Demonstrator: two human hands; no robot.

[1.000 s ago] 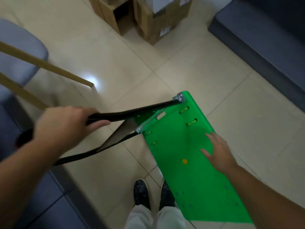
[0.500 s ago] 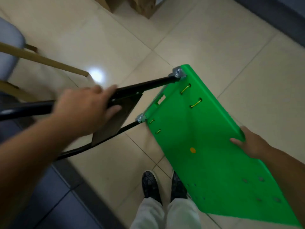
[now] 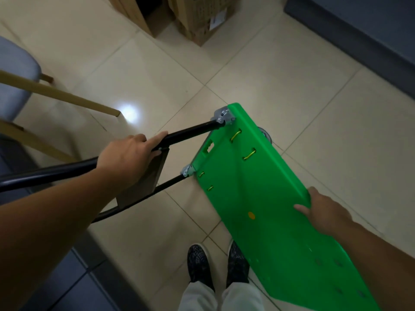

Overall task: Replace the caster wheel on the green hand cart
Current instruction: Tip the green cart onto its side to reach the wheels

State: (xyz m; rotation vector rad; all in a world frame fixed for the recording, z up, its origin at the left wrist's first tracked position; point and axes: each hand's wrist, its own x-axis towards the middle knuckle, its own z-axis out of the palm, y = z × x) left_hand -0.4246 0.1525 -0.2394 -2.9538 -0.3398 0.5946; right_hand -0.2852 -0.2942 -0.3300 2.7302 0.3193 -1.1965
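The green hand cart [image 3: 258,191] fills the lower right, its flat deck tilted up toward me over the tiled floor. Its black tubular handle [image 3: 190,132] runs left from silver hinges at the deck's far end. My left hand [image 3: 130,157] grips the upper handle tube, index finger stretched along it. My right hand [image 3: 323,213] holds the deck's right edge, thumb on top and fingers wrapped under. One caster wheel [image 3: 266,134] peeks out beneath the far right edge; the other wheels are hidden.
Cardboard boxes [image 3: 197,16] stand at the top. A grey chair with wooden legs [image 3: 58,93] is at the left. A dark low cabinet [image 3: 359,34] runs along the upper right. My two shoes [image 3: 217,263] stand just left of the cart's near end.
My right hand went from lying flat on the deck to gripping its right edge. My left hand slid along the handle toward the hinge. The deck has tipped up on its side.
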